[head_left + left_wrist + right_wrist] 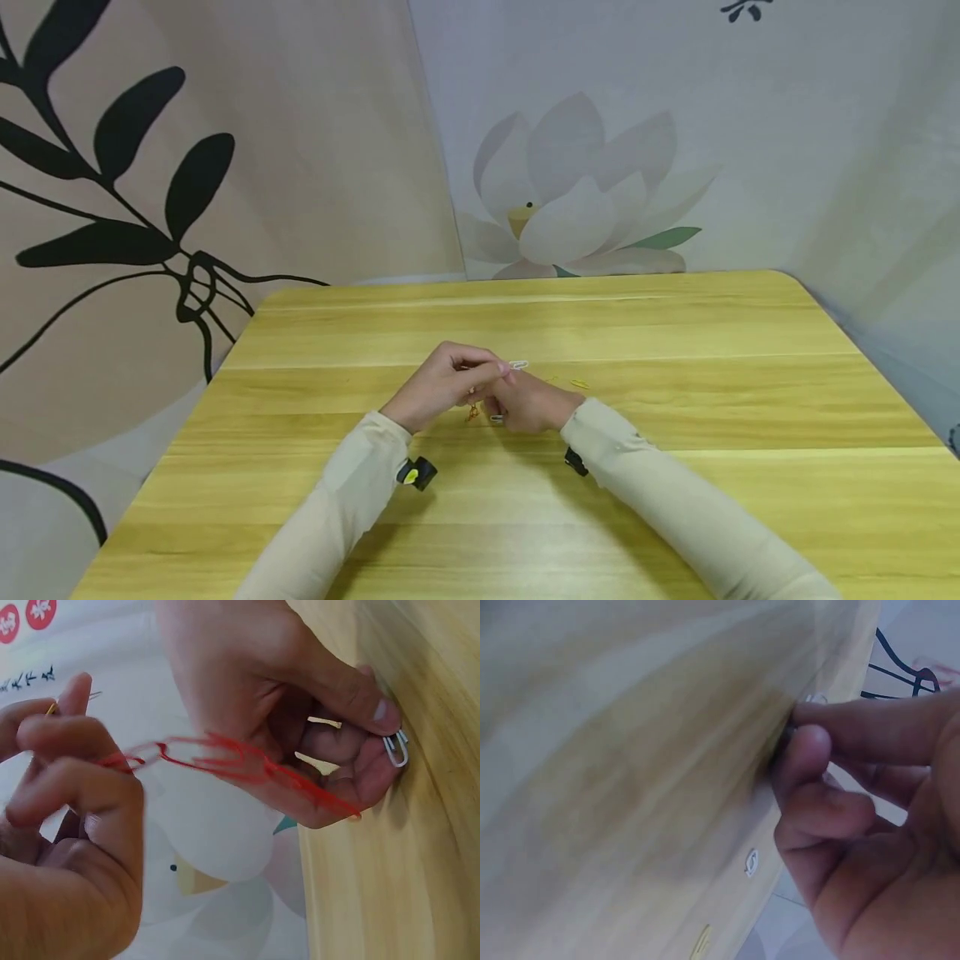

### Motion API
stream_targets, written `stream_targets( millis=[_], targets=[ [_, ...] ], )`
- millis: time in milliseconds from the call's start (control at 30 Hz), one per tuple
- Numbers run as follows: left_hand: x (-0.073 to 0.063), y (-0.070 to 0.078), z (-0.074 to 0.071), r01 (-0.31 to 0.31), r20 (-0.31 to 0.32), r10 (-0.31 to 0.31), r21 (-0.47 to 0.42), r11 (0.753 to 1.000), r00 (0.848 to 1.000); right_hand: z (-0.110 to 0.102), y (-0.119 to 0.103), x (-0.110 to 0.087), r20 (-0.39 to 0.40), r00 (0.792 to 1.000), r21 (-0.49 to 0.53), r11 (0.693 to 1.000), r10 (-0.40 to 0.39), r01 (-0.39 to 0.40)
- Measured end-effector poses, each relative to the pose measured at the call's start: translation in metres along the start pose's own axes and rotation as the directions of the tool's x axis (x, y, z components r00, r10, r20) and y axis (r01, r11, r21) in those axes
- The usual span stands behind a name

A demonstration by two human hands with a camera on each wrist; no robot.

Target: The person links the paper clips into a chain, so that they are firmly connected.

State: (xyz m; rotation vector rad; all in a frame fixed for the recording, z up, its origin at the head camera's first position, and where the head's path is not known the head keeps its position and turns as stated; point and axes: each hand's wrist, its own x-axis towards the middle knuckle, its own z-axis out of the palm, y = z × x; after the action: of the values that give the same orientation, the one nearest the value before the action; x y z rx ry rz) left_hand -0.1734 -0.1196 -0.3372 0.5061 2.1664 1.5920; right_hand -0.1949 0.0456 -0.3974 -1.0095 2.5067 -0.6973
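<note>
My left hand (450,385) is raised beside the right, fingers bent. It holds a chain of linked red paper clips (247,761), which hangs down below it, blurred in the left wrist view. A bit of yellow wire (51,709) shows at its fingertips. My right hand (531,402) is lower, close over the table, thumb pointing down. Its thumb and finger pinch a white paper clip (396,750), whose loop sticks out past the fingertips. In the head view the two hands overlap. Another white paper clip (518,365) lies just behind them.
A yellow paper clip (580,384) lies on the wooden table (675,500) beyond the right wrist. Behind the table's far edge hangs a printed curtain (337,150) with leaves and a lotus.
</note>
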Motion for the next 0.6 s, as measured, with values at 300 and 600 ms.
stream_targets(
  millis=[300,600],
  targets=[
    [-0.002,0.005,-0.004,0.019,-0.026,-0.019,-0.013,1.000,0.999,0.001,-0.002,-0.002,0.003,0.999,-0.036,0.998,0.048,-0.048],
    [-0.005,0.009,-0.006,-0.050,-0.019,0.050,0.003,0.999,0.999,-0.014,0.010,-0.023,-0.177,0.981,0.014,0.996,-0.081,0.085]
  ],
)
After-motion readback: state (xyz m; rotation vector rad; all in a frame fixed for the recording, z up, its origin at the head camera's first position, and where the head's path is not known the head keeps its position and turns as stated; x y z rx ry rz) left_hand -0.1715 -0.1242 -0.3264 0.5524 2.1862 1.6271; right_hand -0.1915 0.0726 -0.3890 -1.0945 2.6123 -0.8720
